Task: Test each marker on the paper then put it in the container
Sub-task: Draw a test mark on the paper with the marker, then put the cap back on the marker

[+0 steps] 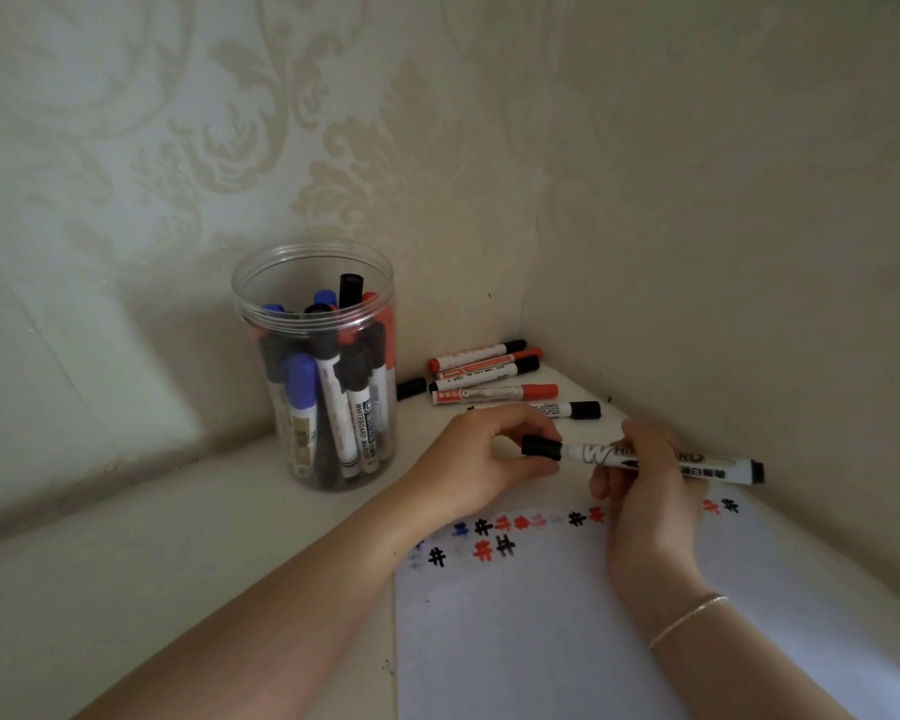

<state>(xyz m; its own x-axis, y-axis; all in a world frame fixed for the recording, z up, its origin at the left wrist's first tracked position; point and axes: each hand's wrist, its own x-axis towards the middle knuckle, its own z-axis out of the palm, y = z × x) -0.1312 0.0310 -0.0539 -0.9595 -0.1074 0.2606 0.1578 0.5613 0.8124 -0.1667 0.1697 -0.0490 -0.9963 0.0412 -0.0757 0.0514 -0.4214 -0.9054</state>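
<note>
A black whiteboard marker (593,453) lies level above the top edge of the white paper (567,626). My right hand (645,491) grips its barrel. My left hand (481,459) pinches its black cap (540,447), which sits on the marker's left end. Black, red and blue test marks (505,535) run along the paper's top edge. A clear plastic jar (315,366) at the left stands upright with several black, blue and red markers inside. Several loose red and black markers (489,379) lie in the corner behind my hands.
Patterned walls close in on the back and right, forming a tight corner around the cream shelf surface (178,563). A thin bracelet (689,618) circles my right wrist.
</note>
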